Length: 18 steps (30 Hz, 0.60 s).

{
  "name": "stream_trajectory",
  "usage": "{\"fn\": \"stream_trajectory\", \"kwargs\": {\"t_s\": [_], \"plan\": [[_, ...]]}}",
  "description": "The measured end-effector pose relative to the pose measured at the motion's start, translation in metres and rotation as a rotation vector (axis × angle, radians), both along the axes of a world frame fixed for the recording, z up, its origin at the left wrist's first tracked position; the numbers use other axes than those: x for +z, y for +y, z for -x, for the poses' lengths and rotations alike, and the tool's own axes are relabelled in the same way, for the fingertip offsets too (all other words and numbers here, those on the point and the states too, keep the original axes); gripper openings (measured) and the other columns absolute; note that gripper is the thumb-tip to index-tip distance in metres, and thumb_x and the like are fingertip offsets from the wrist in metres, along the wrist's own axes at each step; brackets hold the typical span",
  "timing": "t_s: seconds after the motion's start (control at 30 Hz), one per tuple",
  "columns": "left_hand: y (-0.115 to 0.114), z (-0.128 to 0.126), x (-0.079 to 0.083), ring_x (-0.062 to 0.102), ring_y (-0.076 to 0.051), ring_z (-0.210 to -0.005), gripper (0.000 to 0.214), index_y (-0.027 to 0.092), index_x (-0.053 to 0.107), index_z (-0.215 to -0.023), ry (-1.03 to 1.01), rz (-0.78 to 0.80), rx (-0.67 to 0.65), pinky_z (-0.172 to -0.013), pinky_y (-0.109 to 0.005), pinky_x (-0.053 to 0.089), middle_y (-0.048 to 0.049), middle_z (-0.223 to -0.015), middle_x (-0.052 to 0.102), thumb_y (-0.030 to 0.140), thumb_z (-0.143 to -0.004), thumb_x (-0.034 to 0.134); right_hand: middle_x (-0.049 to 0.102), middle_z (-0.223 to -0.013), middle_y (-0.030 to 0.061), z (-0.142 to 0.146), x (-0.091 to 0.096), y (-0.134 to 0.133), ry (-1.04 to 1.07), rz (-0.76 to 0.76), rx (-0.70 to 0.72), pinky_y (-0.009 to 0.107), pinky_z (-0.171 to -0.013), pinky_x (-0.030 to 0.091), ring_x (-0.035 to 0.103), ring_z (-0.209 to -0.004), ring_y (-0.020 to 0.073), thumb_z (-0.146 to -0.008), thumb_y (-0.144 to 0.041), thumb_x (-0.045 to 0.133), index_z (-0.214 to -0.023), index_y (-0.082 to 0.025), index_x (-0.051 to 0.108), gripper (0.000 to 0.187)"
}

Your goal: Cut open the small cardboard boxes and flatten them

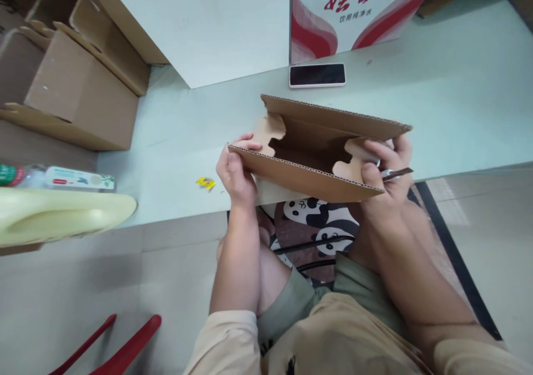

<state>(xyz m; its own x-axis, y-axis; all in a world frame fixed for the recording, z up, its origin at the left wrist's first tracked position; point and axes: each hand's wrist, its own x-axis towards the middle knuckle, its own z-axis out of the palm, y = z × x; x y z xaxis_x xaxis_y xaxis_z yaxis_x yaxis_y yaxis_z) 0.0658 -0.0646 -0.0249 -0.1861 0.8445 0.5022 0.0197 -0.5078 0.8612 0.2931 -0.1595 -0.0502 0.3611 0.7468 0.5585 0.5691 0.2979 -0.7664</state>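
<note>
A small brown cardboard box (308,171) is held between my two hands, tilted, with its top open toward me. My left hand (238,175) grips its left end, thumb on the near wall and fingers at the notched inner flap (270,133). At the right end, my right hand (389,167) pinches the box near the other notched flap (350,161). A thin dark strip (397,174) sticks out from between the fingers of my right hand; its kind is unclear. The bottom of the box is in shadow.
On the pale green table (458,103) lie a phone (317,75) and a small yellow packet (205,183). A white panel (216,25) and a red-and-white carton (353,20) stand behind. Brown boxes (83,86) and a pale yellow plastic piece (66,214) are at left.
</note>
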Motion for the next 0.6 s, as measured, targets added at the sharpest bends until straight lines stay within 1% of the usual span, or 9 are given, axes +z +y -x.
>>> {"fn": "stream_trajectory", "kwargs": {"t_s": [0.07, 0.17, 0.23, 0.33, 0.37, 0.4, 0.47, 0.53, 0.6], "plan": [[-0.0006, -0.0004, 0.0009, 0.070, -0.023, -0.105, 0.051, 0.024, 0.065, -0.077, 0.021, 0.007, 0.016, -0.108, -0.045, 0.049, -0.0031, -0.079, 0.071, 0.064, -0.096, 0.040, 0.044, -0.147, 0.0111, -0.0005, -0.0033, 0.0009, 0.015, -0.037, 0.001, 0.059, -0.116, 0.040, 0.047, -0.141, 0.0332, -0.095, -0.047, 0.051, -0.125, -0.030, 0.062, 0.036], [0.0003, -0.0023, 0.0003, 0.069, -0.022, -0.105, 0.053, 0.023, 0.064, -0.077, 0.055, 0.037, 0.051, -0.106, -0.043, 0.049, -0.0030, -0.079, 0.069, 0.066, -0.095, 0.040, 0.050, -0.141, 0.0090, 0.0015, -0.0069, 0.0019, 0.033, -0.081, -0.010, 0.060, -0.114, 0.041, 0.049, -0.140, 0.0315, -0.094, -0.045, 0.053, -0.119, -0.031, 0.061, 0.029], [0.0018, -0.0032, -0.0018, 0.069, -0.021, -0.104, 0.050, 0.022, 0.061, -0.078, 0.045, 0.040, 0.064, -0.104, -0.040, 0.049, -0.0024, -0.078, 0.067, 0.066, -0.094, 0.044, 0.053, -0.139, 0.0069, 0.0042, -0.0084, 0.0030, 0.078, -0.125, 0.012, 0.059, -0.111, 0.045, 0.053, -0.136, 0.0291, -0.094, -0.044, 0.055, -0.121, -0.033, 0.054, 0.029], [0.0038, -0.0038, -0.0054, 0.068, -0.020, -0.100, 0.046, 0.023, 0.056, -0.086, 0.026, 0.072, 0.082, -0.096, -0.037, 0.052, -0.0020, -0.082, 0.066, 0.068, -0.090, 0.051, 0.058, -0.130, 0.0053, 0.0072, -0.0077, 0.0049, 0.139, -0.178, 0.030, 0.056, -0.107, 0.049, 0.060, -0.125, 0.0251, -0.093, -0.041, 0.055, -0.130, -0.037, 0.042, 0.039], [0.0043, -0.0040, -0.0062, 0.067, -0.019, -0.096, 0.045, 0.023, 0.055, -0.089, 0.019, 0.082, 0.082, -0.093, -0.036, 0.052, -0.0021, -0.084, 0.066, 0.069, -0.088, 0.053, 0.060, -0.125, 0.0051, 0.0075, -0.0067, 0.0053, 0.132, -0.185, 0.032, 0.056, -0.107, 0.049, 0.061, -0.123, 0.0247, -0.094, -0.041, 0.055, -0.129, -0.037, 0.043, 0.038], [0.0048, -0.0042, -0.0066, 0.067, -0.018, -0.092, 0.045, 0.024, 0.055, -0.090, 0.012, 0.083, 0.078, -0.092, -0.036, 0.053, -0.0020, -0.085, 0.066, 0.069, -0.087, 0.055, 0.061, -0.120, 0.0050, 0.0073, -0.0053, 0.0056, 0.112, -0.192, 0.033, 0.056, -0.108, 0.049, 0.062, -0.122, 0.0249, -0.094, -0.041, 0.054, -0.126, -0.035, 0.047, 0.033], [0.0056, -0.0050, -0.0062, 0.065, -0.017, -0.084, 0.043, 0.024, 0.055, -0.089, -0.001, 0.055, 0.063, -0.094, -0.037, 0.053, -0.0009, -0.082, 0.064, 0.067, -0.088, 0.054, 0.060, -0.113, 0.0055, 0.0063, -0.0028, 0.0057, 0.062, -0.201, 0.033, 0.057, -0.111, 0.047, 0.061, -0.120, 0.0257, -0.095, -0.041, 0.052, -0.115, -0.032, 0.057, 0.023], [0.0065, -0.0058, -0.0049, 0.063, -0.016, -0.076, 0.042, 0.025, 0.054, -0.081, -0.014, 0.007, 0.041, -0.099, -0.040, 0.051, 0.0005, -0.073, 0.060, 0.066, -0.089, 0.050, 0.060, -0.113, 0.0065, 0.0053, -0.0018, 0.0059, 0.034, -0.186, 0.022, 0.057, -0.111, 0.047, 0.061, -0.119, 0.0262, -0.095, -0.044, 0.050, -0.111, -0.030, 0.060, 0.023], [0.0073, -0.0062, -0.0033, 0.060, -0.016, -0.071, 0.044, 0.025, 0.051, -0.071, -0.043, -0.033, 0.006, -0.102, -0.042, 0.051, 0.0010, -0.066, 0.055, 0.065, -0.089, 0.049, 0.059, -0.118, 0.0080, 0.0050, -0.0031, 0.0066, 0.047, -0.163, 0.002, 0.056, -0.108, 0.049, 0.061, -0.120, 0.0267, -0.095, -0.048, 0.049, -0.119, -0.032, 0.057, 0.030]]}}
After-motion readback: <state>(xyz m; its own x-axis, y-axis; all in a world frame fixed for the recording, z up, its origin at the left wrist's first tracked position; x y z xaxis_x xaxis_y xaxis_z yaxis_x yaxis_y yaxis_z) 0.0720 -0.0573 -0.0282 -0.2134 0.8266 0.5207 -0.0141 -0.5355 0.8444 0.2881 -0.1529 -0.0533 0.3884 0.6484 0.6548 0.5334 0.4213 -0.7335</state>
